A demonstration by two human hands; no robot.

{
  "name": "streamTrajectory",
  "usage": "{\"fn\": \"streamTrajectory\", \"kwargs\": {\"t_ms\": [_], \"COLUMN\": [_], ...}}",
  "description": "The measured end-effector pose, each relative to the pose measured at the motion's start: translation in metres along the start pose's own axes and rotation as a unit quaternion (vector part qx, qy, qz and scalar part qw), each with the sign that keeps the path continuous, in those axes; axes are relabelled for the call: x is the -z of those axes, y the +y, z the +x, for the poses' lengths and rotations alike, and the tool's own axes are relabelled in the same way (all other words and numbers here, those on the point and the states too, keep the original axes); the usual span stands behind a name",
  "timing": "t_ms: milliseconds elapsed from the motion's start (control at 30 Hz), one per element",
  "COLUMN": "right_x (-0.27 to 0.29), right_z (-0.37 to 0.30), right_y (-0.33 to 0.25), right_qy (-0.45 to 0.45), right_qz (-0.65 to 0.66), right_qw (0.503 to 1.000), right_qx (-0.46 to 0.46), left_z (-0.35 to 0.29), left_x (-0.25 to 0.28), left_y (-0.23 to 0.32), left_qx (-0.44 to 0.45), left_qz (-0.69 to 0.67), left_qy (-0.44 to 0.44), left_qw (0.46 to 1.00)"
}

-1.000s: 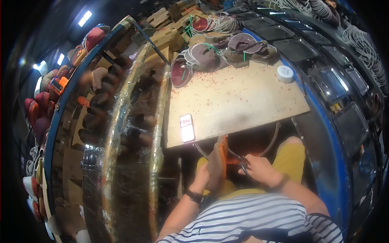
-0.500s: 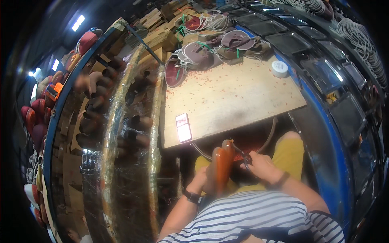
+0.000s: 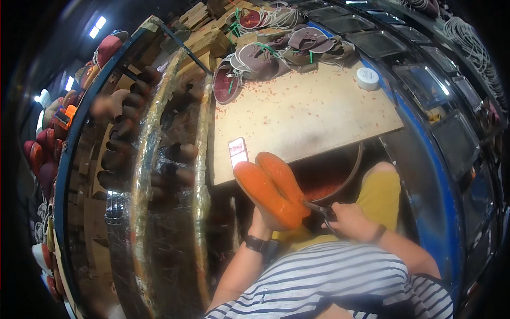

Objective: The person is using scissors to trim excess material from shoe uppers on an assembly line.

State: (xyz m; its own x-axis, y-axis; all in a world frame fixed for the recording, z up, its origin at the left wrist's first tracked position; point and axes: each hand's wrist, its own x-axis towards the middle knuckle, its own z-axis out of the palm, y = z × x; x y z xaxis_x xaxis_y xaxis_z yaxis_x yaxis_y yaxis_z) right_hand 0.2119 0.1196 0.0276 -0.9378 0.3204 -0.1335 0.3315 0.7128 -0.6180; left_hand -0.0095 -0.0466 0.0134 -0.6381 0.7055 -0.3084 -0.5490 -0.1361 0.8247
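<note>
Wooden worktop (image 3: 324,119): red scraps (image 3: 277,81), piled shoes (image 3: 257,63) along far edge
Orange-soled shoes (image 3: 265,190): at worktop's near edge, pinched by left grip (image 3: 259,225)
Scissors (image 3: 321,209): clasped by right grip (image 3: 351,221), before worktop
Racks (image 3: 143,183): dim, left of worktop
Dark trays (image 3: 419,82): right of worktop

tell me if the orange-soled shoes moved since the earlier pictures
Yes: against the phone on the table, the shoes moved left and up; one toe now overlaps the phone's lower end in view, earlier a gap showed.

Scissors (image 3: 320,208) were right of the shoe pair (image 3: 269,194); on the tabletop (image 3: 303,119), a smartphone (image 3: 237,149) lay front-left, lace-up shoes (image 3: 261,61) behind.
</note>
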Motion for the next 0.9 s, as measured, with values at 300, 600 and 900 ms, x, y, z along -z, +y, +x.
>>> {"fn": "streamTrajectory", "kwargs": {"t_ms": [300,600,900], "right_x": [0.011,0.007,0.013], "right_z": [0.0,-0.003,-0.031], "right_y": [-0.01,0.004,0.062], "right_qy": [-0.055,-0.049,0.092], "right_qz": [0.048,0.063,0.051], "right_qw": [0.997,0.996,0.981], "right_qx": [0.002,-0.046,-0.165], "left_z": [0.03,0.02,0.053], "left_x": [0.045,0.007,0.01], "left_y": [-0.048,-0.027,-0.037], "left_qx": [0.016,0.048,-0.154], "left_qz": [0.061,0.038,0.487], "left_qy": [0.064,0.098,0.073], "left_qw": [0.996,0.993,0.857]}}
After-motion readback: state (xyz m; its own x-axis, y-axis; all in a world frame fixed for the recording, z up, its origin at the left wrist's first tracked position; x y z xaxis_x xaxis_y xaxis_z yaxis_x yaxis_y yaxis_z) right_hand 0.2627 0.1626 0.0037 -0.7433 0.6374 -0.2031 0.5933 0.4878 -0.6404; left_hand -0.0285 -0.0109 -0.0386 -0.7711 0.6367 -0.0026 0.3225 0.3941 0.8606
